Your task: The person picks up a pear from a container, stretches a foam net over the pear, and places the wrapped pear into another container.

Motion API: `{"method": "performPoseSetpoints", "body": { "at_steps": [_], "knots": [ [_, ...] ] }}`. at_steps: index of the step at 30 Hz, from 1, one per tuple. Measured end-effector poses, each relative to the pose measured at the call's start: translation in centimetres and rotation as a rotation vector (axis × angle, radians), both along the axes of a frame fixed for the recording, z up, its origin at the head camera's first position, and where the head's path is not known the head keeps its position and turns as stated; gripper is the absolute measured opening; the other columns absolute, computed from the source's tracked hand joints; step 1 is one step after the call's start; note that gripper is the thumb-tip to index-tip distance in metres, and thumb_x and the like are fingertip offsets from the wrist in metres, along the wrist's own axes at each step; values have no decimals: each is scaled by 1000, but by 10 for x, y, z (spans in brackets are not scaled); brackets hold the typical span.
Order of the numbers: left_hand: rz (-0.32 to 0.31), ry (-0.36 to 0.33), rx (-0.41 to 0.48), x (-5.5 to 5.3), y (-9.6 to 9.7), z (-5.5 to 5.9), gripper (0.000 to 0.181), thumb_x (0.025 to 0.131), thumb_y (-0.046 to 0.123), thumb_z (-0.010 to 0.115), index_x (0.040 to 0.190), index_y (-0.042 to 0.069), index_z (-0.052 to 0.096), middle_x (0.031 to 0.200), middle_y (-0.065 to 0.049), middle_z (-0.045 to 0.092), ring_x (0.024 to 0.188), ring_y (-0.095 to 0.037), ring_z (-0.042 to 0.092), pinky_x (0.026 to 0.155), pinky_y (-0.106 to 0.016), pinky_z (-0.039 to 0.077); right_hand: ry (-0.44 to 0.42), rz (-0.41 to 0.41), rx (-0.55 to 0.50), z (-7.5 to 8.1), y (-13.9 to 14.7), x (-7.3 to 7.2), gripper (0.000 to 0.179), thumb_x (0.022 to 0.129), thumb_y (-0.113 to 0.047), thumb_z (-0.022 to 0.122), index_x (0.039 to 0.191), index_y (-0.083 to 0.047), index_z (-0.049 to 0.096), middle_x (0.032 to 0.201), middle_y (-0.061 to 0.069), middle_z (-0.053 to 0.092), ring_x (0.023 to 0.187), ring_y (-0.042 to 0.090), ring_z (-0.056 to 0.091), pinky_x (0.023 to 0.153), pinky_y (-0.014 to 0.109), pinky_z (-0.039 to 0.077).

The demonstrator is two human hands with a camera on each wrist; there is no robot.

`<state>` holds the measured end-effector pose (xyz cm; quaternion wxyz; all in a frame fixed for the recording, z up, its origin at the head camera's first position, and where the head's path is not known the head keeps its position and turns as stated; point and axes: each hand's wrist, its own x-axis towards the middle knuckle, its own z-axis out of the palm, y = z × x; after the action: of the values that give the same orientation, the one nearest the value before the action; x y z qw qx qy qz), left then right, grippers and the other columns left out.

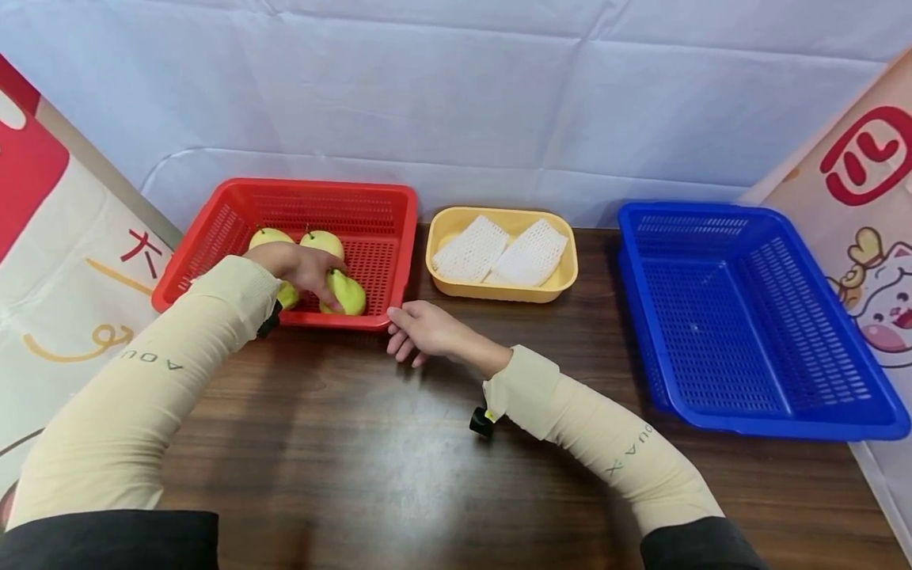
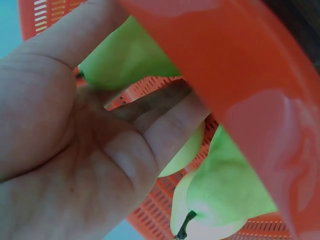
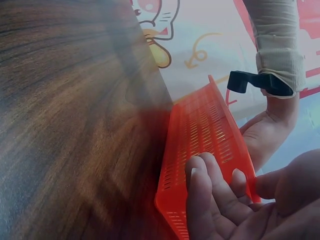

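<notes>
Down inside the red plastic basket (image 1: 378,190), my left hand (image 1: 302,267) has its thumb and fingers around a yellow-green pear (image 1: 349,293) near the front wall. The left wrist view shows that pear (image 2: 127,55) between thumb and fingers, partly hidden by the basket rim (image 2: 215,75). Several other pears lie in the basket, among them a pear (image 1: 324,242) behind the hand and a pear (image 2: 225,185) below the fingers. At the basket's front right corner, my right hand (image 1: 427,328) pinches the rim, thumb on top and fingers against the outer wall.
A small yellow basket (image 1: 499,291) holding two white foam net sleeves (image 1: 530,253) stands right of the red one. Farther right is a blue plastic basket (image 1: 712,423). All stand on a dark wooden table (image 1: 399,443), with a pale cloth (image 1: 456,103) behind.
</notes>
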<state>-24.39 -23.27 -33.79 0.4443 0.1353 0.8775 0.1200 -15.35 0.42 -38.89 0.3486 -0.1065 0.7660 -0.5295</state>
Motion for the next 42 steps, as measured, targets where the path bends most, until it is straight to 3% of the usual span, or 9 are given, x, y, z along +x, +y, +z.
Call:
{"method": "performPoseSetpoints", "body": {
  "at_steps": [10,17,23,30,37,42],
  "knots": [
    [0,-10,24,0,3,-6,84,91,20,78,154,-7,29,151,-31,33,125,-36,51,103,-50,50,6,9,9,2,0,0,45,113,-29,37,117,12,56,88,13,73,68,15,67,51,28,55],
    [11,30,37,1,1,-12,84,89,22,79,153,-6,33,151,-30,35,130,-37,45,105,-51,47,15,13,16,2,0,1,45,113,-28,37,117,12,57,89,13,74,69,15,68,51,27,54],
    [61,-47,50,1,1,-11,85,93,23,76,156,-4,26,151,-30,33,124,-35,52,102,-49,52,15,17,19,2,1,0,44,113,-28,38,116,11,57,88,12,73,69,15,68,52,28,55],
    [138,-103,71,0,3,-12,87,93,23,75,157,-3,22,151,-30,31,121,-30,51,95,-46,56,15,14,22,1,1,-1,41,113,-29,38,108,6,58,88,11,73,69,14,68,57,34,58],
    [139,-72,80,0,1,-10,87,91,26,76,155,-4,24,143,-26,39,112,-28,53,90,-45,57,8,10,24,1,0,-2,39,112,-30,39,106,3,58,88,11,73,68,14,68,55,31,57],
    [167,-48,103,1,-3,-10,96,92,30,75,156,-6,14,139,-26,39,116,-31,52,93,-47,56,5,9,20,-1,1,-3,37,112,-30,40,104,2,57,87,11,73,68,14,67,53,29,55]
  ]
}}
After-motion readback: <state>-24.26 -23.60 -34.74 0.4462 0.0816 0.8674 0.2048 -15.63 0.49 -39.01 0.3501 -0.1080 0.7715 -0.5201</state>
